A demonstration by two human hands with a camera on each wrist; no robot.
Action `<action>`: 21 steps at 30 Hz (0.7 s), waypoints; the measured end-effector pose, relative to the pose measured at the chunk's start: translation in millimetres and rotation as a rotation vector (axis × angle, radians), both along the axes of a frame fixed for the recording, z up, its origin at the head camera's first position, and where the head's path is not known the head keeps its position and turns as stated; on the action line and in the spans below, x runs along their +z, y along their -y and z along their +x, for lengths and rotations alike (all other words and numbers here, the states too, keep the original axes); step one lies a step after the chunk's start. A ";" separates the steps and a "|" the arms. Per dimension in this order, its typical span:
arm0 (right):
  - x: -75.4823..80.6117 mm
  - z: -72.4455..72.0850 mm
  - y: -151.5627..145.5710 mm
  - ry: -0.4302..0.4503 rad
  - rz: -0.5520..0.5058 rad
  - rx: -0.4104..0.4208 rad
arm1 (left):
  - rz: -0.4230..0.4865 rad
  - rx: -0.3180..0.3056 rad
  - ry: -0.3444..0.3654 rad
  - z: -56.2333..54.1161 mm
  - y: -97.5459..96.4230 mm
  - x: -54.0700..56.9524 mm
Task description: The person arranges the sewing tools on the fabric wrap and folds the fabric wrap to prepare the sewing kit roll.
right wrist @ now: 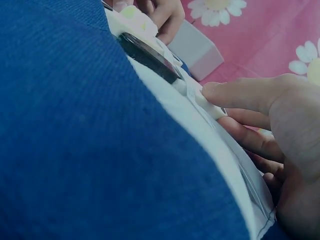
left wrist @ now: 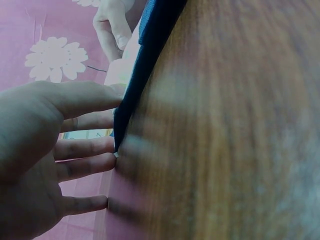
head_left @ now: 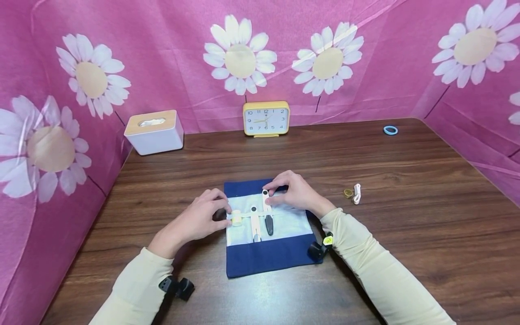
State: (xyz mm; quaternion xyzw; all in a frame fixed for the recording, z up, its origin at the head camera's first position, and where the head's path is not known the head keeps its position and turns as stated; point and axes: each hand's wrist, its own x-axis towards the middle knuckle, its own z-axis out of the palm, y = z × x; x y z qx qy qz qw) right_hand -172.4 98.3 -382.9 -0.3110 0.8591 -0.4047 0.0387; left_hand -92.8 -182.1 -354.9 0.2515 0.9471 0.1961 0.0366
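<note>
A navy cloth pouch (head_left: 266, 259) with a pale lining lies open on the table. An elastic band crosses the lining and holds a small pale-yellow roll (head_left: 237, 218), a white-handled tool with a metal tip (head_left: 254, 221), and a white-handled tool with a black end (head_left: 269, 223). My right hand (head_left: 298, 192) pinches the white end of the black-ended tool between thumb and fingers; the right wrist view shows its black end (right wrist: 147, 56) under the band. At the pouch's left edge, my left hand (head_left: 205, 214) rests its fairly straight fingertips beside the roll.
A white tissue box with a wooden lid (head_left: 156, 133) stands at the back left, and a yellow clock (head_left: 266, 119) at the back middle. To the right lie a small yellowish ring-shaped item (head_left: 348, 193) and a bundled white cord (head_left: 357, 194). A blue ring (head_left: 390, 130) is farther back.
</note>
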 end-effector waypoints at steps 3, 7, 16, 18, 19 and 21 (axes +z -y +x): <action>0.4 1.7 -1.2 0.010 0.009 -0.009 | 0.001 -0.002 -0.003 -0.4 -0.3 -0.6; 0.7 3.2 -2.4 0.019 0.010 -0.002 | 0.004 -0.002 -0.003 -0.6 -0.2 -0.7; 0.4 4.1 -4.4 0.016 0.048 0.011 | 0.003 -0.005 -0.013 -0.3 -1.0 0.2; -0.4 3.8 -5.2 0.013 0.051 0.018 | 0.004 -0.004 -0.011 -0.3 -1.1 0.4; -0.7 3.6 -5.4 0.012 0.051 0.024 | 0.004 -0.005 -0.010 -0.1 -1.2 0.5; -1.2 3.1 -5.8 0.011 0.048 0.037 | 0.004 -0.003 -0.008 0.3 -1.2 0.6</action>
